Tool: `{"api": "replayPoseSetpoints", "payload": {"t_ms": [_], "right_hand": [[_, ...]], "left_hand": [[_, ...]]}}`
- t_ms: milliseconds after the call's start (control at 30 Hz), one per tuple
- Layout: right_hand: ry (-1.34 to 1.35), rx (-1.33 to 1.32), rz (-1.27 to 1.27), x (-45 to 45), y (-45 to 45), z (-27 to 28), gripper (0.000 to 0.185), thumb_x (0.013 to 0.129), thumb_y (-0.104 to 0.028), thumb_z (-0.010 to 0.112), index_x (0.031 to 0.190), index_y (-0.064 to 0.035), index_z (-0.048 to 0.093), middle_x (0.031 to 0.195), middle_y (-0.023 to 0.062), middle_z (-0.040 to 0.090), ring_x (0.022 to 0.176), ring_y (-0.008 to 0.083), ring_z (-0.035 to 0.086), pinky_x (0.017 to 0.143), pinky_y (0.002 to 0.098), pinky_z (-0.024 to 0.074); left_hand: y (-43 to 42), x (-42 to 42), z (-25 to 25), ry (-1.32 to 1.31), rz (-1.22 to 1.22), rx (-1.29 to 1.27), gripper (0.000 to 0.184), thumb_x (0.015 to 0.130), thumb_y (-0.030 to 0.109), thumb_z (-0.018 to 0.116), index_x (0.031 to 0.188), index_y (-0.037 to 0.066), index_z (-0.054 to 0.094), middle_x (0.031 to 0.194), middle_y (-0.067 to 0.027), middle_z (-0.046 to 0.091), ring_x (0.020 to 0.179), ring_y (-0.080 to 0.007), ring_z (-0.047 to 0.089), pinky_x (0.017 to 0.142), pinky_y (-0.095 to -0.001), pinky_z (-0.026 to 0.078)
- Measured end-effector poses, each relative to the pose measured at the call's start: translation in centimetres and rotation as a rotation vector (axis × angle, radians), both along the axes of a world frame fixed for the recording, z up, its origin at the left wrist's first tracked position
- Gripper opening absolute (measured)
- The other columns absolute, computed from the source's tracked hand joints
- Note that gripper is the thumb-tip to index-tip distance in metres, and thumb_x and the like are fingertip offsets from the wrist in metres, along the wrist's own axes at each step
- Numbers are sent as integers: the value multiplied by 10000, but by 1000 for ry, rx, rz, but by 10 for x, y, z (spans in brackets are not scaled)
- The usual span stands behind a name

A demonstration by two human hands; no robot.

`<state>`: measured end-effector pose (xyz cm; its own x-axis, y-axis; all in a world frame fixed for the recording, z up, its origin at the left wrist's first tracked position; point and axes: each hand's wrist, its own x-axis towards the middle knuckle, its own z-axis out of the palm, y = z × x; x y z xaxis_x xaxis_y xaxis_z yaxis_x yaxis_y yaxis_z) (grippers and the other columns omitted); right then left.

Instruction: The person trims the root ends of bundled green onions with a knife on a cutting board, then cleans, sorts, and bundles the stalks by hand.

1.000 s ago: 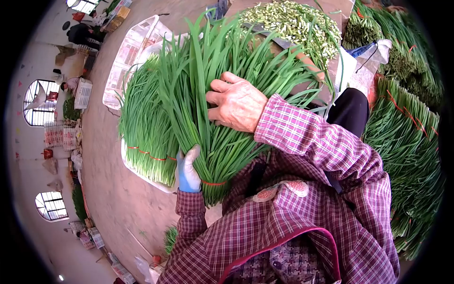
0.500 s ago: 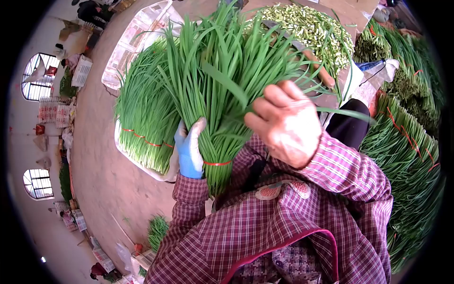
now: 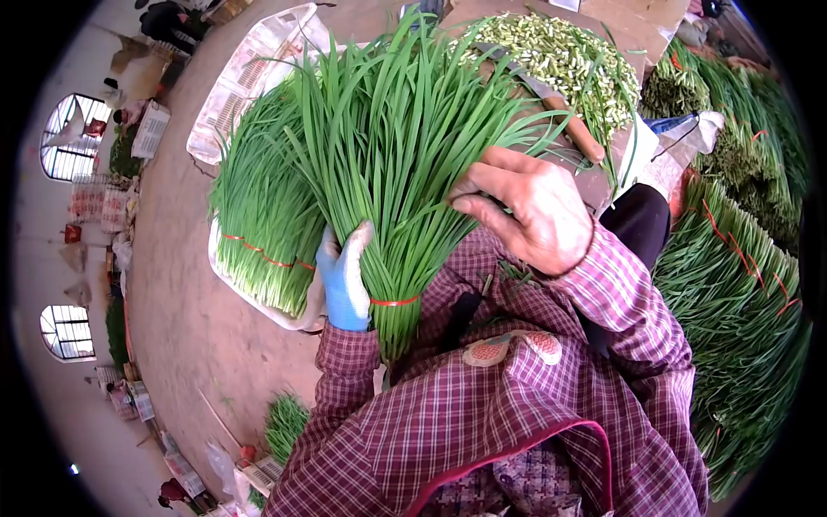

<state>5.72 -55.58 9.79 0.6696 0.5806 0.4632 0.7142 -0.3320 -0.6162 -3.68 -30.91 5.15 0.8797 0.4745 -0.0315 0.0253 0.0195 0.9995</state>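
Note:
A large bunch of green garlic chives (image 3: 392, 164) stands in front of me, leaves fanned upward and an orange-red band (image 3: 394, 302) round its lower stems. My left hand (image 3: 346, 280), in a blue and white glove, is closed round the bunch's left side just above the band. My right hand (image 3: 538, 211), bare, is at the right edge of the bunch. Its thumb and index finger pinch at the outer leaves; the fingertips are partly hidden. Loose leaf pieces (image 3: 515, 273) lie on my lap below it.
Banded chive bunches (image 3: 267, 189) fill a white crate (image 3: 217, 258) at left. A knife (image 3: 551, 99) with a wooden handle rests beside cut stem pieces (image 3: 560, 52) on a board. More chives (image 3: 732, 327) are heaped at right. A person (image 3: 168, 21) is far off.
My right hand was a blurred fist with a long loose leaf sticking out to the right. That leaf is out of the hand now, and the fingers have come back to the bunch's edge.

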Motion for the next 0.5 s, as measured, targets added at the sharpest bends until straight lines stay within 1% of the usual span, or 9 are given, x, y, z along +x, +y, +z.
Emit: {"api": "replayPoseSetpoints", "payload": {"t_ms": [100,200,233,267,333,367,400,467,500], "right_hand": [[-51,127,-59,8,28,-1,97,833,-140,646,921,-99,648,795,94,590,740,337,628,621,444,508],[-220,79,-105,18,42,-10,130,797,-177,688,907,-121,649,804,62,582,774,282,597,670,400,502],[-329,92,-135,22,50,-15,143,785,-204,701,897,-132,649,817,40,570,786,259,572,714,383,488],[-262,-104,-97,23,53,-16,313,793,-279,702,1084,-180,642,1068,-5,612,1062,218,572,955,421,444],[-480,-95,-109,28,63,-18,416,794,-358,698,1181,-240,604,1184,-17,581,1195,209,504,1059,516,359],[-481,-43,-102,29,65,-21,408,771,-352,719,1145,-229,612,1208,-34,577,1216,212,481,1088,571,308],[-519,-104,-130,30,60,-26,394,810,-423,676,1151,-233,614,1136,-21,593,1197,223,486,1089,591,300],[-424,-192,-136,24,46,-37,400,833,-488,633,1137,-229,624,1037,-11,592,1145,222,498,1093,592,295],[-420,-206,-147,22,42,-44,409,835,-529,610,1099,-219,645,945,-2,567,1075,224,509,1096,592,290]], "left_hand": [[-5,-2,4,-16,-6,12,432,920,146,587,1289,-65,507,1157,-111,616,1008,-161,610,924,-305,493],[-9,-4,10,-22,-21,61,433,917,138,587,1294,-58,506,1151,-105,615,1013,-160,603,927,-298,486],[-10,-3,12,-16,-39,44,436,911,127,588,1299,-52,503,1158,-98,607,1020,-156,595,924,-293,481],[-10,-2,11,-23,-47,47,436,911,127,588,1299,-52,503,1158,-98,607,1020,-156,595,924,-293,481],[-7,-4,5,-19,-53,94,448,904,113,585,1312,-46,495,1176,-95,594,1032,-155,587,921,-298,482],[-6,-7,3,-19,-36,17,453,892,111,593,1308,-41,497,1200,-94,585,1039,-161,586,915,-310,484],[-2,-9,-1,-23,-40,19,453,892,111,593,1308,-41,497,1200,-94,585,1039,-161,586,915,-310,484],[9,-11,-10,-22,-10,-174,451,884,121,601,1296,-36,506,1203,-94,587,1045,-174,590,922,-318,485],[11,-13,-13,-47,3,-211,445,876,126,608,1284,-27,516,1204,-94,591,1047,-183,595,924,-325,490]]}}
